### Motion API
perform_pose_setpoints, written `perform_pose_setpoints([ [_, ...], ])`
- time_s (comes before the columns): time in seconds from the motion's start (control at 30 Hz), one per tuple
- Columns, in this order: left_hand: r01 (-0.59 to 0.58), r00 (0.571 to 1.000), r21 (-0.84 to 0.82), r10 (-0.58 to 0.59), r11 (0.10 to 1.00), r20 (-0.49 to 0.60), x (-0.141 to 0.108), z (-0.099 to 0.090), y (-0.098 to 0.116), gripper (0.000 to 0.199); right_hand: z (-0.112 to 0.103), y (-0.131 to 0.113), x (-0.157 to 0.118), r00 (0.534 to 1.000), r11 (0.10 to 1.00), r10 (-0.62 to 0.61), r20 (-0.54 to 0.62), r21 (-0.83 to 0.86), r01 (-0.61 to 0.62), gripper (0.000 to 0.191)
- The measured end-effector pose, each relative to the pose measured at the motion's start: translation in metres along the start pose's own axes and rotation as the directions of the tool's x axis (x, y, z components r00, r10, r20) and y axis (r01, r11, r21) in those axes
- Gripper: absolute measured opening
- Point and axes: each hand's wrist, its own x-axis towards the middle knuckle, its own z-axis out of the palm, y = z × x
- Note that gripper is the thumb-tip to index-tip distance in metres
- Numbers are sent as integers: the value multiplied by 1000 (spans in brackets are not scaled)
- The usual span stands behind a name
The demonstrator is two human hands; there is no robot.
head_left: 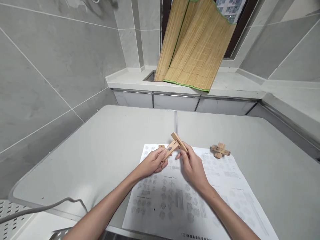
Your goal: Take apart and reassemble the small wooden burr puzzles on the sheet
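Note:
My left hand [155,161] pinches a notched wooden puzzle piece [173,145] that has a dark mark printed on it. A second, flat wooden puzzle piece [179,141] crosses its upper end at an angle, and my right hand [193,164] grips that one. The two pieces touch; how deeply they interlock I cannot tell. Both hands are held over a large printed sheet [175,230] with rows of small puzzle diagrams. Just behind my left hand, another small wooden piece [161,146] is partly hidden.
A cross-shaped assembly of wooden pieces [220,150] lies at the sheet's upper right corner. The light folding table [100,140] has a seam down its middle. Behind it, a bamboo mat [195,46] hangs over the counter [240,80]. A grey cable [50,206] runs along the lower left.

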Motion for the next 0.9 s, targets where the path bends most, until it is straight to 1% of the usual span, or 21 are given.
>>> perform_pose_setpoints([
  [0.17, -9, 1000, -10, 10, 1000, 13, 1, -1, -6, 42, -1, 5, -1, 998, 996, -65, -9, -58, 64, 47],
  [0.27, -16, 1000, -44, 16, 999, 8, 2, -2, -10, 42, -1, 6, -2, 998, 994, -65, -1, -90, 64, 47],
  [0.5, -16, 1000, -29, 15, 999, -6, 2, -3, -13, 44, -5, 7, 0, 994, 988, -100, 36, -116, 104, 46],
  [0.7, -13, 998, 31, 15, 999, -60, 1, -3, -10, 44, -7, 8, -2, 980, 965, -198, 32, -167, 200, 48],
  [0.9, -15, 998, 97, 22, 995, -67, 1, -3, -7, 45, -7, 10, -2, 973, 956, -228, 30, -182, 229, 49],
])
